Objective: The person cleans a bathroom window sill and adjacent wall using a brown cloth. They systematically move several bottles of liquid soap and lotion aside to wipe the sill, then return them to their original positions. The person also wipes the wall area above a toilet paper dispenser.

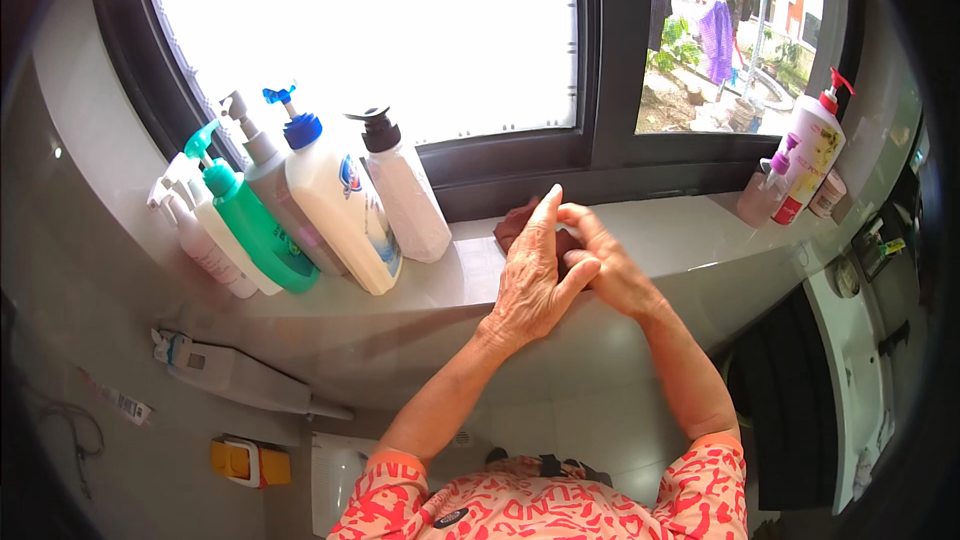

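Observation:
My two hands meet above the window sill [680, 235], near its middle. My left hand [528, 285] is turned edge-up, its fingers stretched out together and its thumb pointing right. My right hand [622, 270] comes in from the right with bent fingers, slightly blurred, and its forefinger reaches the left fingertips. Its thumb is hidden behind the left one. A dark reddish-brown thing [512, 227], perhaps a folded cloth, shows beside my left hand and in the gap between both hands. Whether it lies on the sill or is pinched cannot be made out.
Left on the sill stand several pump bottles: a green one [262, 230], a big cream one [345, 205] with a blue top, a white one [408, 190] with a black pump. A white red-pump bottle [808, 155] stands right. The dark window frame [600, 155] rises behind.

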The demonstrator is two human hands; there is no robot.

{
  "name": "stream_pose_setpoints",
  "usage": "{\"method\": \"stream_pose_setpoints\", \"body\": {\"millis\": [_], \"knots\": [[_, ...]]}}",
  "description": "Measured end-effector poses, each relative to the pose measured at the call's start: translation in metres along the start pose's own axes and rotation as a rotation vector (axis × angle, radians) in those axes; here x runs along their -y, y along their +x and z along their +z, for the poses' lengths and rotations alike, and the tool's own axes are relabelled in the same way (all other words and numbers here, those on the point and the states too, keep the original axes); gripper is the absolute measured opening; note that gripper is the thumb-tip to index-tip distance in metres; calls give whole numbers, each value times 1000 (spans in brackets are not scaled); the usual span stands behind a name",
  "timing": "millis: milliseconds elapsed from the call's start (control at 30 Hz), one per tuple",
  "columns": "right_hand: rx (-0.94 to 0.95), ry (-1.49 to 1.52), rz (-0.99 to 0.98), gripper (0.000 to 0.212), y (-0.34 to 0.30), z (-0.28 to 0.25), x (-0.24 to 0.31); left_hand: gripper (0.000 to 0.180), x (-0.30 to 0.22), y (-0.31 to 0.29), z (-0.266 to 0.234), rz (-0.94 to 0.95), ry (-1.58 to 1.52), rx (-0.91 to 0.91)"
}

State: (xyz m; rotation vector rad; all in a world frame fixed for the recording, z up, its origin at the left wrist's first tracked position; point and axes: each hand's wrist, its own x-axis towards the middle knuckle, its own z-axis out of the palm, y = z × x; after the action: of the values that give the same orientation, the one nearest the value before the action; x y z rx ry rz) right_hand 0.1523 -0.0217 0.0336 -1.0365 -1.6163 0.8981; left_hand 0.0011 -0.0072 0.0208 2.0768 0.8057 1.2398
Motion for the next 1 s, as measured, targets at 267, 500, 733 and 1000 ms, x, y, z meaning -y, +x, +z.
{"method": "stream_pose_setpoints", "body": {"millis": [267, 500, 733, 1000], "knots": [[-161, -865, -251, 63, 54, 71, 63, 42, 18, -17, 1, 95, 627, 99], [-239, -735, -108, 81, 78, 142, 42, 38, 29, -70, -54, 222, 773, 27], [-375, -618, -100, 69, 88, 156, 36, 40, 41, -92, -79, 295, 779, -127], [-569, -603, -59, 62, 58, 81, 30, 33, 30, -68, -74, 244, 728, -74]]}}
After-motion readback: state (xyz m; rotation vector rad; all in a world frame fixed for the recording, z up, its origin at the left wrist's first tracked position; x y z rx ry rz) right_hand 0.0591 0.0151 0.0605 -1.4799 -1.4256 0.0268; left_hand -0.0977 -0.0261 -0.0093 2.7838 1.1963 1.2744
